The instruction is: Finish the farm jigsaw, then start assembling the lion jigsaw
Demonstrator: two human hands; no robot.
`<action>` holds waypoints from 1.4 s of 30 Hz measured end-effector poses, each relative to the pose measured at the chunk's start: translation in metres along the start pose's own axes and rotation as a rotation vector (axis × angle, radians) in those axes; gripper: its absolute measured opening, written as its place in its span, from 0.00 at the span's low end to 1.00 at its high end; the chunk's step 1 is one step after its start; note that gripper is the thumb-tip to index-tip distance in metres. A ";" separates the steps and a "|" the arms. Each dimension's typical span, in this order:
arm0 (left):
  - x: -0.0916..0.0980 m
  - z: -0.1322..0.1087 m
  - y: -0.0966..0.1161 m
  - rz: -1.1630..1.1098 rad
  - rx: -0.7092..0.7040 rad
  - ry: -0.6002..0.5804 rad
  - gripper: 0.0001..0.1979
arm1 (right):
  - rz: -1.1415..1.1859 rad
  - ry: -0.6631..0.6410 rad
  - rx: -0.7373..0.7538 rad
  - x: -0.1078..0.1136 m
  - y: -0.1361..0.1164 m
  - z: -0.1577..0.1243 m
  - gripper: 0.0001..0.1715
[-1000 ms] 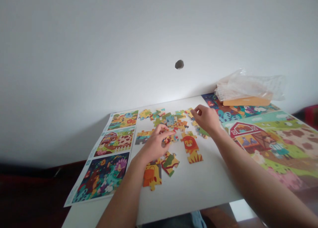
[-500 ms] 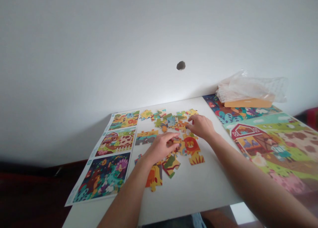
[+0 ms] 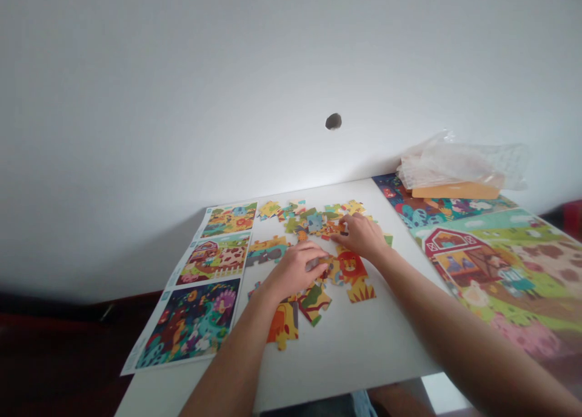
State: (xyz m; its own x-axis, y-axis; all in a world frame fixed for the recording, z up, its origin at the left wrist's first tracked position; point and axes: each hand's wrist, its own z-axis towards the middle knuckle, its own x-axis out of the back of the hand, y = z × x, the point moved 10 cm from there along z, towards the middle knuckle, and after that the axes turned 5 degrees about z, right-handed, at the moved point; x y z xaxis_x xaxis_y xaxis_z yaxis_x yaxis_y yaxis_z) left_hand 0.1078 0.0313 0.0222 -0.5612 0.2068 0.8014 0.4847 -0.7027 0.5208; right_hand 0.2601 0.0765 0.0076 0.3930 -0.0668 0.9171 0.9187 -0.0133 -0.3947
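Colourful jigsaw pieces lie scattered on a white table [image 3: 364,344]. My left hand [image 3: 295,270] rests palm down on pieces near the middle, its fingers curled and pressing on a piece just left of a lion piece [image 3: 353,270]. My right hand [image 3: 361,235] reaches into the loose pile [image 3: 313,218] farther back, fingertips pinched on a small orange piece there. Joined pieces in orange and green [image 3: 295,311] lie under my left wrist.
A sheet with three reference pictures [image 3: 204,283] lies at the left. A finished farm puzzle [image 3: 500,265] covers the right side. At the back right stands an orange box [image 3: 454,191] under a clear plastic bag [image 3: 459,159]. A white wall rises behind.
My right hand has drawn back from the far right of the pile toward the lion piece and the pile's middle. My left hand has slid slightly right and down onto the pieces.
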 end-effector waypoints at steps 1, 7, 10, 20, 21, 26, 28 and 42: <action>-0.001 0.000 0.000 0.005 -0.002 -0.002 0.08 | -0.003 0.006 0.006 0.000 -0.002 0.000 0.30; -0.002 0.000 0.000 0.006 -0.001 -0.010 0.07 | -0.024 0.046 0.017 0.002 -0.016 -0.002 0.25; -0.002 0.001 0.001 0.006 -0.002 -0.013 0.06 | -0.024 0.088 0.031 0.007 -0.025 -0.006 0.23; -0.002 0.002 -0.001 -0.033 0.016 0.007 0.08 | 0.015 0.197 0.150 0.031 -0.066 -0.026 0.16; -0.002 0.002 -0.004 -0.023 0.032 0.011 0.08 | 0.014 0.199 0.184 0.035 -0.075 -0.030 0.15; -0.002 0.002 -0.011 0.034 0.053 0.013 0.10 | 0.021 0.177 0.266 0.052 -0.105 -0.067 0.11; -0.003 0.002 -0.007 0.014 0.008 0.007 0.10 | 0.043 0.160 0.247 0.058 -0.098 -0.087 0.10; -0.004 0.004 -0.001 -0.036 -0.008 -0.006 0.08 | 0.154 0.187 0.022 0.065 0.026 -0.121 0.17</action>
State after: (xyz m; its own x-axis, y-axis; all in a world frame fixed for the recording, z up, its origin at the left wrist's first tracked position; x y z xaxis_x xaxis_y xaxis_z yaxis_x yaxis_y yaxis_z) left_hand 0.1120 0.0346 0.0198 -0.5737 0.2361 0.7843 0.4591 -0.7003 0.5466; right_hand 0.3052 -0.0492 0.0501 0.5160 -0.2503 0.8192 0.8501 0.0325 -0.5256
